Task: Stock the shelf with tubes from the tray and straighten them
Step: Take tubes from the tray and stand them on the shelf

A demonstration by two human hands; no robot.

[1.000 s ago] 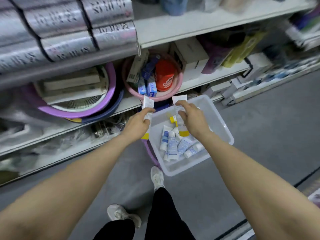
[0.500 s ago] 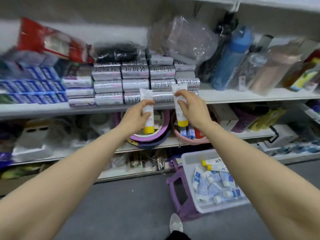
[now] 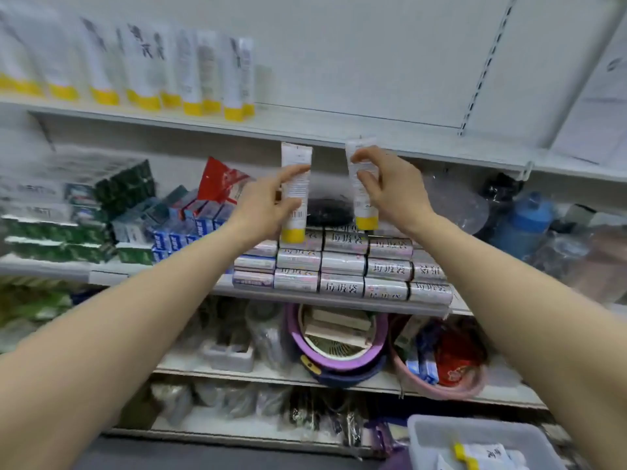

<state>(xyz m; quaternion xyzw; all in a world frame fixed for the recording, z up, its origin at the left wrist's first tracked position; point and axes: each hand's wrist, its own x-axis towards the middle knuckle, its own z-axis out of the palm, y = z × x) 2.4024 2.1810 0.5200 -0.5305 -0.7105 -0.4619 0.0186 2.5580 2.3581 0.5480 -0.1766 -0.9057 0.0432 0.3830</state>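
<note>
Tray (image 3: 420, 435): holds yellow-capped tubes, at bottom right.
Left hand (image 3: 268, 201): grasps left tube (image 3: 296, 184), upright, cap down.
Right hand (image 3: 390, 188): grasps right tube (image 3: 360, 179), upright, cap down.

silver rolls (image 3: 342, 266), purple basin (image 3: 339, 361), pink basin (image 3: 441, 388), blue bottle (image 3: 522, 225)
</note>
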